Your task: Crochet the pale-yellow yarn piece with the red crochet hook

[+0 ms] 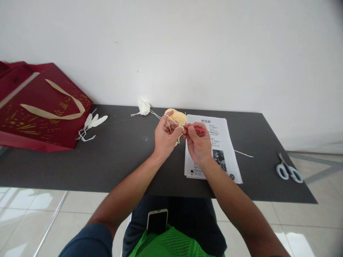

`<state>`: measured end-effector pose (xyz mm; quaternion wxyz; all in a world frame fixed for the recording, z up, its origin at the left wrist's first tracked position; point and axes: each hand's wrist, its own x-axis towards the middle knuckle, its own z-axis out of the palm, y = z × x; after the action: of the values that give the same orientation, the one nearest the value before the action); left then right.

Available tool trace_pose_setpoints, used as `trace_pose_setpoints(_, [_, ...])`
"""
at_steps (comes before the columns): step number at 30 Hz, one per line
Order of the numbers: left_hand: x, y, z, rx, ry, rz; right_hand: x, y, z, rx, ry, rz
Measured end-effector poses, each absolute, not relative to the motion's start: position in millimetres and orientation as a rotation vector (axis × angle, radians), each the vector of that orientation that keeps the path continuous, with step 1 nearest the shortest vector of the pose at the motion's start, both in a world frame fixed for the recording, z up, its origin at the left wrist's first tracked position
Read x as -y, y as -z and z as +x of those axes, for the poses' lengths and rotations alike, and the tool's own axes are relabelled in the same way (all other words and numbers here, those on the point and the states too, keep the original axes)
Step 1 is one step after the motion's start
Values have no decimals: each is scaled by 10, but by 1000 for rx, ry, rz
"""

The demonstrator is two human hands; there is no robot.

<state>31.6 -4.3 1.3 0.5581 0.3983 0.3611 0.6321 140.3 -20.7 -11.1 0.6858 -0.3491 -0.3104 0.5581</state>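
Note:
My right hand (pixel 198 144) is closed around the red handle of a crochet hook (pixel 197 129), whose thin tip points left. My left hand (pixel 166 135) pinches a small piece of pale yellow yarn work (pixel 180 132) at the hook's tip, with a strand looped over its fingers. The exact stitches are too small to make out. Just behind the hands sits a yellow ball of yarn (pixel 178 116), partly hidden by the left fingers. A small white ball of yarn (pixel 144 106) lies farther left, its strand running toward my left hand.
Printed sheets (pixel 230 166) lie under my right hand on the dark table (pixel 118 157). Scissors (pixel 288 169) rest near the right end. At left are a red gift bag (pixel 43 110) and white crocheted pieces (pixel 93 122). A phone (pixel 157 222) is at my lap.

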Motion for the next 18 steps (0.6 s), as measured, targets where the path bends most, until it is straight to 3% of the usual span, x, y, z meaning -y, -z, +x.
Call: trace_pose_setpoints(18, [71, -33, 314, -906, -1456, 976, 208, 81, 1409, 698, -1255, -846])
